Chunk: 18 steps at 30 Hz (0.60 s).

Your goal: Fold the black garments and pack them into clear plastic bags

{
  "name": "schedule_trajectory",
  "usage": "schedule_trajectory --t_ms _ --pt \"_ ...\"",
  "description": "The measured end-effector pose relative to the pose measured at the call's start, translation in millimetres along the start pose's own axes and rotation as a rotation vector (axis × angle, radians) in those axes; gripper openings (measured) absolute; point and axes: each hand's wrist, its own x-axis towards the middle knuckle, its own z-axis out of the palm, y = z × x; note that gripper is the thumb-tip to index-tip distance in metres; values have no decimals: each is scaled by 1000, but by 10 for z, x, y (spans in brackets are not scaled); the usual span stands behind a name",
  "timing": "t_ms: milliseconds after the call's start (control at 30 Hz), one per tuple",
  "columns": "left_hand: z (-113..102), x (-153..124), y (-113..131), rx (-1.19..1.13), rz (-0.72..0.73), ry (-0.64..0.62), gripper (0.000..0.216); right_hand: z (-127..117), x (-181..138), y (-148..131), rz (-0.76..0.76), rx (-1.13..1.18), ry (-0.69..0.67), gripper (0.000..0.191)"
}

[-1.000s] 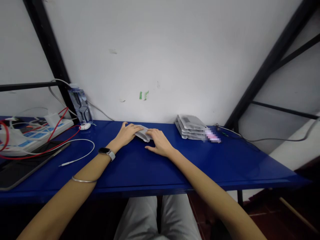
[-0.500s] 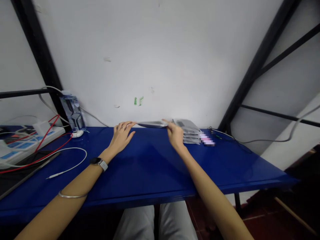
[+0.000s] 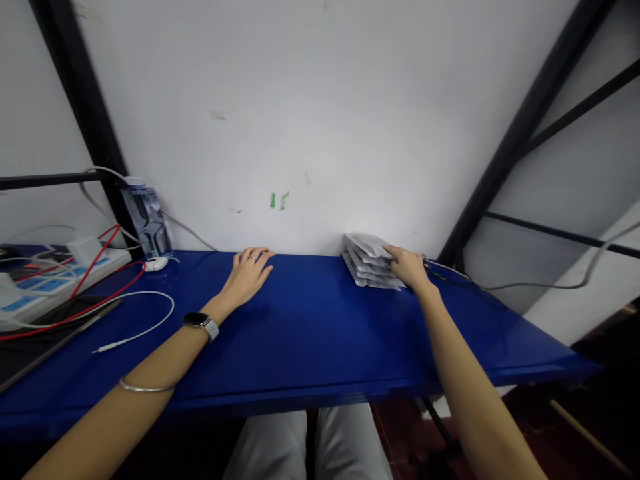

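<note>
A stack of flat, greyish-white plastic packets lies near the wall, right of the middle of the blue table; what is inside them I cannot make out. My right hand is at the stack's right edge, fingers closed on the top packet, which rests over the others. My left hand hovers just above or on the table near its back edge, fingers apart and slightly bent, with nothing in it. A watch and a bangle are on my left arm.
A water bottle stands at the back left, with a small white case before it. Farther left are a power strip, red and white cables and a dark flat device. A grey cable runs along the right.
The flat packet that spanned both hands has moved right onto the stack with my right hand. My left hand has let go of it and stayed about where it was.
</note>
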Motion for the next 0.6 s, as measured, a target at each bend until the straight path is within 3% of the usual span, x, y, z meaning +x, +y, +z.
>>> schedule_trajectory --t_ms 133,200,300,400,500,600 --pt "21 -7 -13 -13 5 -24 33 -284 159 77 -90 141 -109 65" --pt "24 -6 -10 -24 0 -44 33 -491 345 34 -147 228 -131 60" --pt "29 -10 0 -50 -31 -142 38 -659 653 -145 -108 248 -90 52" --pt "62 -36 -1 -88 -58 -347 47 -508 824 -341 -16 129 -145 52" --pt "135 -78 -21 -125 -78 -522 52 -139 797 -413 111 29 -255 55" --pt "214 -111 -51 -168 -115 -636 54 190 689 -357 125 37 -342 59"
